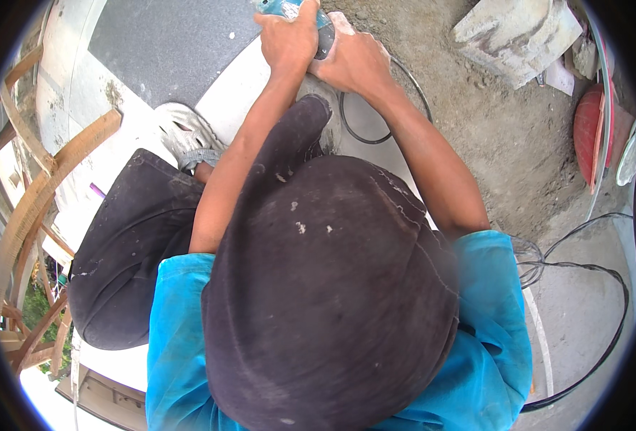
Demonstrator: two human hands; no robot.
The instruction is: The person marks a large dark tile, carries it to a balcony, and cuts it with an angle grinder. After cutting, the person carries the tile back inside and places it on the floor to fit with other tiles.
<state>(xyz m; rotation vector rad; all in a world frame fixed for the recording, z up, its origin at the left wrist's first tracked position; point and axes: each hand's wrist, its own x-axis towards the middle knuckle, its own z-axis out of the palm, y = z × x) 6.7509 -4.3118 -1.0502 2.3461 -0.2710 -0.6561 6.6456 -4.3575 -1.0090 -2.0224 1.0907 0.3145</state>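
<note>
Near the top edge, both my hands are closed around a corded power tool [325, 39] with a blue body and a darker grey rear end; the top of it is cut off by the frame. My left hand [289, 43] wraps the blue part. Just to its right, my right hand [357, 61] grips the grey end, its fingers whitened with dust. A black cord [427, 108] loops below the right hand. Beneath the tool, a dark grey tile [167, 50] lies beside white tiles. Which part of the tool touches the surface is out of view.
My bent knee [332, 287] in dark trousers fills the middle, and a white shoe [187, 133] rests on the tiles. Curved wooden boards [45, 179] stand at left. Sandy ground, a dusty white slab [517, 36], a red object [592, 136] and coiled black cable [612, 273] are at right.
</note>
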